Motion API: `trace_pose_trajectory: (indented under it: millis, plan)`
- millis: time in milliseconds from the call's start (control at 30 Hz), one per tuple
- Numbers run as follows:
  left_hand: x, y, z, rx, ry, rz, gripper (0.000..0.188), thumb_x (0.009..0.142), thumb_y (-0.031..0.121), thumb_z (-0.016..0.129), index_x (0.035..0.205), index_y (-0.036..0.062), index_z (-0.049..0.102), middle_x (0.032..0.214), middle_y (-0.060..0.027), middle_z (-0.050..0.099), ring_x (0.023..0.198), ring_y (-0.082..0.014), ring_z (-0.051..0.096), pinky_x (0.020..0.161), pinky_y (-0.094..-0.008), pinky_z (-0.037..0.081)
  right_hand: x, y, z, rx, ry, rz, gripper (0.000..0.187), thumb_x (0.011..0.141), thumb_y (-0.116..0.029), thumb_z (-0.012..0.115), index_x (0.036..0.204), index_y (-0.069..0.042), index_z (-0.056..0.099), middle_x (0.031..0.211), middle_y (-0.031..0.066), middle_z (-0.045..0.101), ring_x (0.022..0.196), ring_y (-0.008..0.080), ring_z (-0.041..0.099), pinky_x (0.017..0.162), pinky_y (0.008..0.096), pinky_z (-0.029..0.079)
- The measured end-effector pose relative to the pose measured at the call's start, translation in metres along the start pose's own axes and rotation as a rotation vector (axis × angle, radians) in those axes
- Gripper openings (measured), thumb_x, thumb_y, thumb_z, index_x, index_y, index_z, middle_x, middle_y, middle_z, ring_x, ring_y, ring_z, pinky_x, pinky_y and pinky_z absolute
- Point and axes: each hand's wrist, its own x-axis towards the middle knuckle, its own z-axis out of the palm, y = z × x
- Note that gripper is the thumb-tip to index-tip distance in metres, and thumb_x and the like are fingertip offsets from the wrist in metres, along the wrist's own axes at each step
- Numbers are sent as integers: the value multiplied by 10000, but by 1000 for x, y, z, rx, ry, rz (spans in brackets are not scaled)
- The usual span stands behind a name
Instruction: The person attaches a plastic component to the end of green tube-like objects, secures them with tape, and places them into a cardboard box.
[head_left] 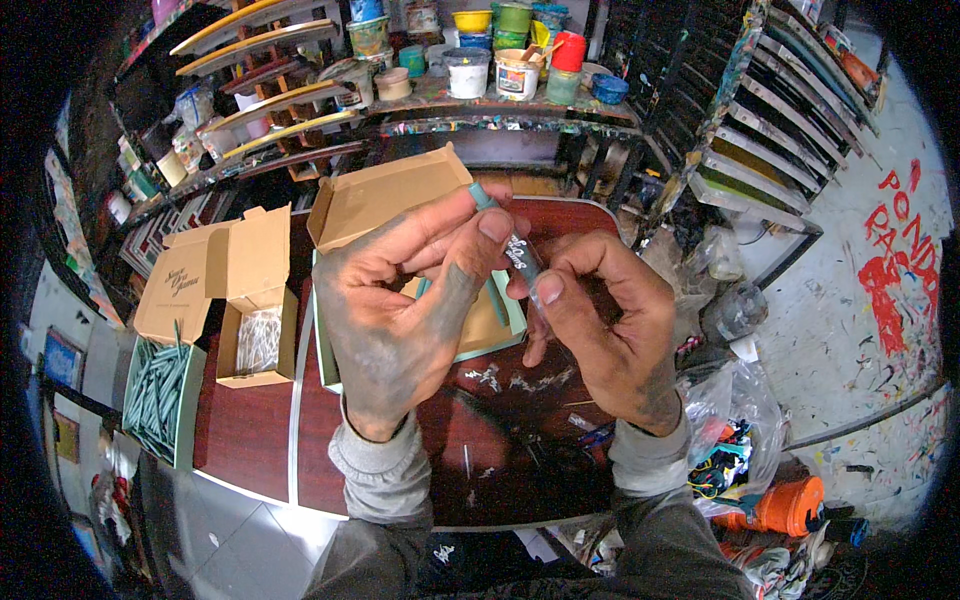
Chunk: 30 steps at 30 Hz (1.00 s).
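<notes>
Both of my hands are raised over the table, closed on one slim teal pen-like stick (523, 258) with white lettering. It slants from upper left to lower right. My left hand (400, 300) pinches its upper part between thumb and fingers, and its teal tip pokes out above. Thumb and fingertips of my right hand (610, 320) grip the lower end, where a clear covering seems to show. Behind the hands lies an open cardboard box (390, 190), pale green outside, with a few similar teal sticks inside. My left hand hides part of it.
On the left stand a pale green box (186, 425) full of teal sticks and a smaller carton (270, 379) of thin whitish pieces. White scraps (483, 377) lie on the dark red table (350, 470). Paint tubs (467, 75) line the back shelf; an orange container (790, 507) sits lower right.
</notes>
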Motion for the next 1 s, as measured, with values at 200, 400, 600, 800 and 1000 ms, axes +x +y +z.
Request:
trace_pose_trajectory:
  millis: [200,400,600,800,1000]
  plan:
    - [-1,0,1,30,31,-9,289,930,193,691,1116,-27,700,937,-140,748,753,-115,683,559,-205,467,1,-3,2,4,21,29,138,954,-120,653,993,-12,575,852,40,611,694,81,622,548,224,537]
    - [-2,3,3,1,38,-48,286,917,152,705,1122,-47,688,942,-148,744,783,-122,686,624,-218,499,0,-4,0,41,16,43,124,949,-111,655,976,-14,582,851,41,616,685,83,619,549,225,537]
    - [-3,4,4,57,52,-8,279,921,184,698,1104,-27,703,907,-142,748,718,-119,675,571,-215,474,-1,-5,1,82,7,43,110,946,-97,654,962,-15,583,848,39,614,696,81,614,561,228,531]
    - [-3,5,4,63,54,-7,279,918,189,702,1095,-28,706,901,-142,748,697,-117,662,585,-223,477,0,-2,1,64,9,-11,94,945,-83,652,941,-20,582,836,30,605,677,68,585,562,230,490]
    - [-2,7,6,83,52,-2,279,923,187,695,1100,-28,707,907,-144,746,699,-117,651,598,-232,482,0,-5,0,-3,26,4,105,927,-92,673,913,-29,590,784,9,596,678,51,568,556,218,453]
